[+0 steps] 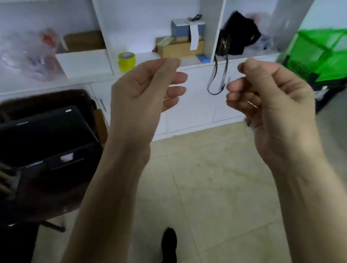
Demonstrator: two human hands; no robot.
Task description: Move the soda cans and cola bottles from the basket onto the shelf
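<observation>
My left hand [149, 85] and right hand [270, 100] hang raised in front of me, palms turned inward, each grip half curled with thumb resting near the forefinger and pinching nothing I can make out. The frame is blurred, so anything thin between the fingertips would escape me.

No soda can or cola bottle shows anywhere. I judge they sit inside the green basket [323, 54] at two o'clock, a ribbed plastic crate on a dark base; its contents are hidden from here. Cans should be light, rigid, smooth and possibly slick, best wrapped around the mid-body. Bottles will be heavier, slightly yielding plastic; I'd take them at the waist or just under the cap.

The white shelf [152, 58] runs from ten to one o'clock, matte board in open compartments. It already carries a yellow tape roll [126, 61], a cardboard box [181, 47], a black bag [236, 34] with its strap dangling, and crinkled plastic bags [28, 51]. A black chair [43, 144] stands at eight o'clock on the pale tiled floor [216, 184].
</observation>
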